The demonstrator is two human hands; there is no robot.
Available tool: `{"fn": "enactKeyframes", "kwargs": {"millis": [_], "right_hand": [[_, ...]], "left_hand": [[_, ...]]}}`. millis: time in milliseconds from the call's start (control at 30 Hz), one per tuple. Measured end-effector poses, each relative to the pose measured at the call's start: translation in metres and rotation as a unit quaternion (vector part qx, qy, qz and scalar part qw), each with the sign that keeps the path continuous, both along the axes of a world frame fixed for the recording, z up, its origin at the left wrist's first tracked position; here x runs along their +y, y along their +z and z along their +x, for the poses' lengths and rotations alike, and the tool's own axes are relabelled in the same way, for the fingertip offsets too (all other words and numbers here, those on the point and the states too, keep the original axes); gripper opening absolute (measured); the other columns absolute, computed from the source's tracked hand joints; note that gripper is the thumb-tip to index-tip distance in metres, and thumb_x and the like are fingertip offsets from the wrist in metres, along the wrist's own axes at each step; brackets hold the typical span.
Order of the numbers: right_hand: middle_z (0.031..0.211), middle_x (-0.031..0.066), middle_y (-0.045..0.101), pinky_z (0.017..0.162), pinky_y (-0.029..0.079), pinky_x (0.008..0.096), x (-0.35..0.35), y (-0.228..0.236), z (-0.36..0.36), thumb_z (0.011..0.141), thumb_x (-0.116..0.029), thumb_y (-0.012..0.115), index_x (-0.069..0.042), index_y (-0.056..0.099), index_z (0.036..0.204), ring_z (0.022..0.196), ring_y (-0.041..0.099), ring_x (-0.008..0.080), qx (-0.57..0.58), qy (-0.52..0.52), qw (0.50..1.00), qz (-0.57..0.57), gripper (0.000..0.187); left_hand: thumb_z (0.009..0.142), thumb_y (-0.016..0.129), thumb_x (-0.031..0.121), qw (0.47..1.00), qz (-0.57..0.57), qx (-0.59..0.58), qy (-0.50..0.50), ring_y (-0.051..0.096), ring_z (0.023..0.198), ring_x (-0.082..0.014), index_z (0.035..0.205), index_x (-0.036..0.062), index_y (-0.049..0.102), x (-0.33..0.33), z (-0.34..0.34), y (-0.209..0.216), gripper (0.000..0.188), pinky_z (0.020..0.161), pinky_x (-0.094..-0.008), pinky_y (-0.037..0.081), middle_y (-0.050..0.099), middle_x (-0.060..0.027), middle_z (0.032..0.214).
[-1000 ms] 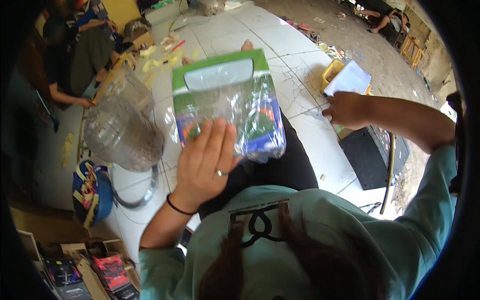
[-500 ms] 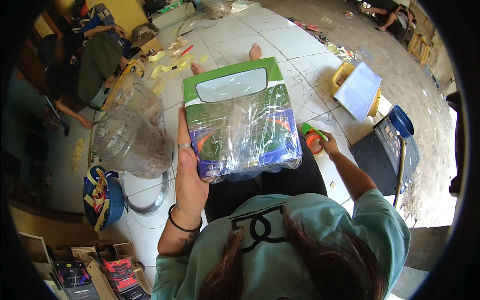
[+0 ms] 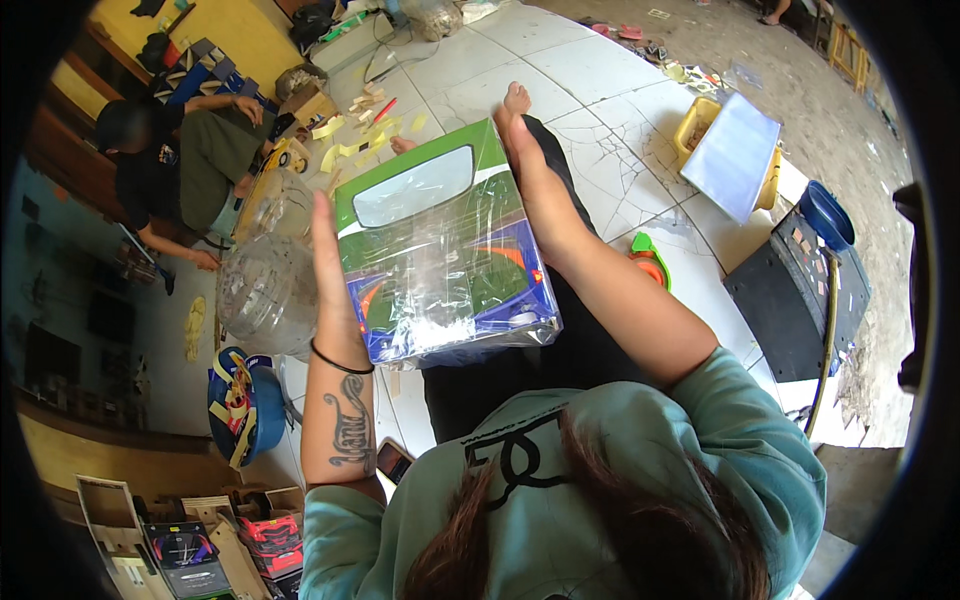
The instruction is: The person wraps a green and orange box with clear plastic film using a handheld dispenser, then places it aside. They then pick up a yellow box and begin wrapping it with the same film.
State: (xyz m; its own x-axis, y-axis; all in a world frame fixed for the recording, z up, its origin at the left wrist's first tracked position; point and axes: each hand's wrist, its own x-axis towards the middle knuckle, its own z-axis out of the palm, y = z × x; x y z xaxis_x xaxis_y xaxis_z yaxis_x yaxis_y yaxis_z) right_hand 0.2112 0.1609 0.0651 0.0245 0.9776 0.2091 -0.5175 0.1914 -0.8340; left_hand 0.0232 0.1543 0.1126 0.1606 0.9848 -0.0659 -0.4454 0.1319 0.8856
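Observation:
A green and purple cardboard box (image 3: 440, 255), with a grey window-like panel on its upper face and clear shiny wrap or tape over its front, is held above my lap, tilted a little. My left hand (image 3: 332, 262) lies along its left side, thumb or finger edge pointing up. Against its upper right side presses my right hand (image 3: 543, 195), so the box sits between both palms. The fingers are mostly hidden behind the box. On the floor tiles to the right lies a green and orange tape dispenser (image 3: 652, 262), apart from my hands.
Large clear plastic bags (image 3: 268, 290) stand at the left, beside a blue tub (image 3: 262, 410) of scraps. A person (image 3: 190, 180) sits beyond them. At right are a yellow basket (image 3: 692, 128) under a pale sheet and a black box (image 3: 790, 305). A phone (image 3: 394, 462) lies near my left elbow.
My right hand has left the tape dispenser on the floor and moved up to the box's right side. The box has shifted left and turned slightly in my left hand.

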Motion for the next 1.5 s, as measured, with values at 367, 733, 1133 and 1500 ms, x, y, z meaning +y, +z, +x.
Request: {"fn": "enactKeyframes", "kwargs": {"millis": [367, 733, 1133, 1500], "right_hand": [[0.133, 0.0145, 0.051, 0.098, 0.044, 0.0377, 0.053, -0.126, 0.023, 0.09, -0.066, 0.04, -0.01, 0.045, 0.138, 0.118, 0.051, 0.0247, 0.046, 0.2, 0.942, -0.267, 0.074], [0.148, 0.0138, 0.036, 0.109, 0.034, 0.0395, 0.105, 0.036, 0.004, 0.091, -0.062, 0.042, -0.013, 0.024, 0.149, 0.134, 0.039, 0.0242, -0.167, 0.29, 0.942, 0.037, 0.078], [0.113, 0.0284, 0.06, 0.096, 0.043, 0.0416, 0.129, -0.005, -0.129, 0.09, -0.069, 0.029, 0.0, 0.071, 0.095, 0.107, 0.059, 0.0387, -0.661, 0.098, 0.718, 0.195, 0.081], [0.148, 0.0192, 0.033, 0.108, 0.023, 0.0561, 0.021, -0.054, -0.128, 0.095, -0.057, 0.036, -0.006, 0.035, 0.144, 0.138, 0.031, 0.0318, -0.575, 0.157, 0.683, 0.422, 0.07]], "left_hand": [[0.091, 0.039, 0.064, 0.883, -0.037, -0.267, -0.385, 0.055, 0.113, -0.0281, 0.137, 0.0034, 0.04, 0.051, -0.045, -0.134, 0.076, 0.092, -0.0387, 0.047, 0.053, -0.0154, 0.128], [0.09, 0.045, 0.057, 0.939, 0.313, 0.101, 0.1, 0.04, 0.131, -0.0343, 0.149, -0.003, 0.008, 0.083, -0.034, -0.096, 0.092, 0.108, -0.0404, 0.032, 0.03, -0.0261, 0.146], [0.079, 0.046, 0.076, 0.461, 0.466, 0.711, 0.256, -0.023, 0.131, -0.0612, 0.145, -0.0123, 0.002, -0.011, 0.065, -0.21, 0.119, 0.094, -0.0768, -0.011, -0.014, -0.0404, 0.147], [0.101, 0.037, 0.036, 0.895, 0.016, 0.178, -0.408, 0.02, 0.144, -0.0287, 0.143, -0.0077, 0.03, -0.18, -0.096, -0.133, 0.061, 0.116, -0.0382, 0.012, 0.027, -0.0173, 0.153]]}}
